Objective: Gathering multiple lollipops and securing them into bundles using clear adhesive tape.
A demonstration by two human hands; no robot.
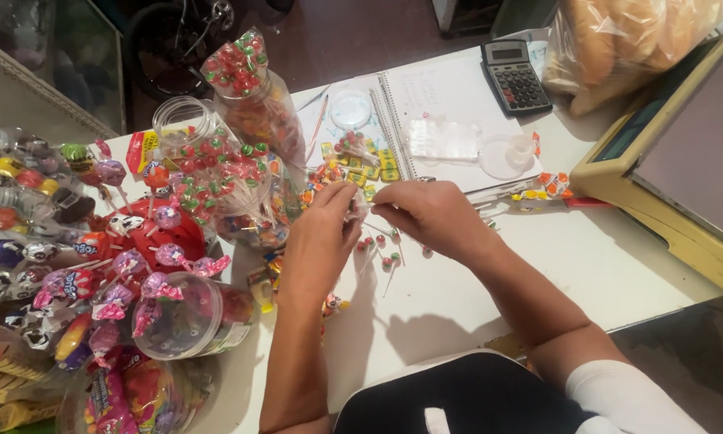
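Lollipops point(384, 259), light, rigid-stemmed and probably brittle-headed, lie loose on the white table point(586, 265); left hand point(323, 229) and right hand point(430, 215) fingers pinch a small clear bag point(358, 206), so stems appear the best grip.

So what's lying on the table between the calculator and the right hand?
In the head view, an open spiral notebook with a clear plastic bag on it lies between the calculator and the right hand.

Bread bag point(618, 40) cropped; left hand point(323, 233) contents unclear.
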